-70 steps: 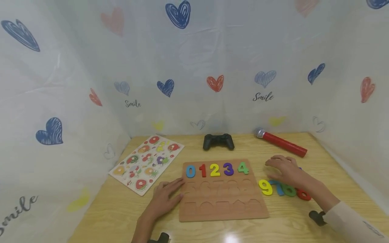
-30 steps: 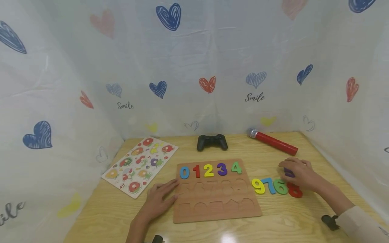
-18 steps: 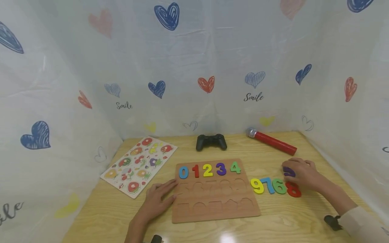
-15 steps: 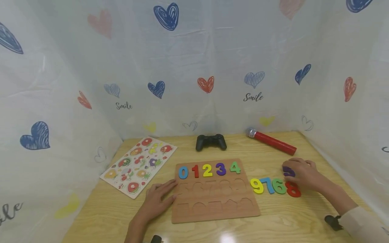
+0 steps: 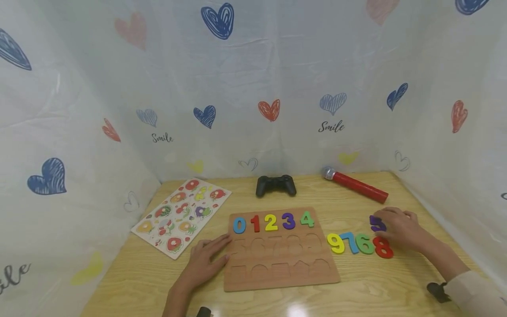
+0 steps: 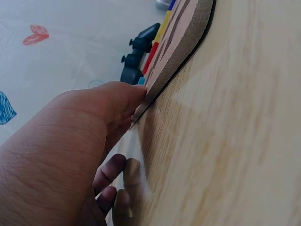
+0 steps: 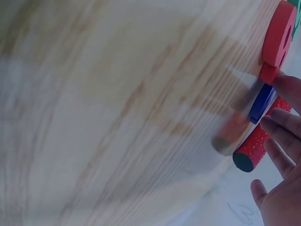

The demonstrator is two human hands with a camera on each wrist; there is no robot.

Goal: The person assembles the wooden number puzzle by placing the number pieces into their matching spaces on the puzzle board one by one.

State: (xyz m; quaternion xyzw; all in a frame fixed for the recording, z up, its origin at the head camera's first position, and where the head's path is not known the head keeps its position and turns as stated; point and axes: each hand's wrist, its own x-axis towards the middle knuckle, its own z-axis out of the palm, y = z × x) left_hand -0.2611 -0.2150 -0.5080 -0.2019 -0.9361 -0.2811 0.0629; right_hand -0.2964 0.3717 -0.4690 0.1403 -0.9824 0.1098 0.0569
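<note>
On the table lies a brown number puzzle board point(image 5: 281, 275); a blue 0 point(image 5: 239, 225), red 1, yellow 2, purple 3 and green 4 sit along its top row. My left hand point(image 5: 206, 259) rests at the board's left edge, fingers extended, and its thumb meets the edge in the left wrist view. To the right, my right hand point(image 5: 400, 226) pinches a purple number 5 point(image 5: 377, 223) between thumb and fingers, close to the tabletop. Just below it lies a red 8 point(image 5: 383, 247), with a green 6 point(image 5: 364, 243), blue 7 point(image 5: 350, 242) and yellow 9 point(image 5: 336, 243) leftward.
Behind the board is a black game controller point(image 5: 276, 185). A red microphone point(image 5: 356, 186) lies at the back right, beyond the right hand. A fruit puzzle board point(image 5: 166, 240) lies angled at the left. White curtains printed with hearts point(image 5: 269, 110) enclose the table.
My right hand has moved right and down onto the purple 5, which now shows between its fingers. The left hand stays at the board's edge. The head view has shifted slightly.
</note>
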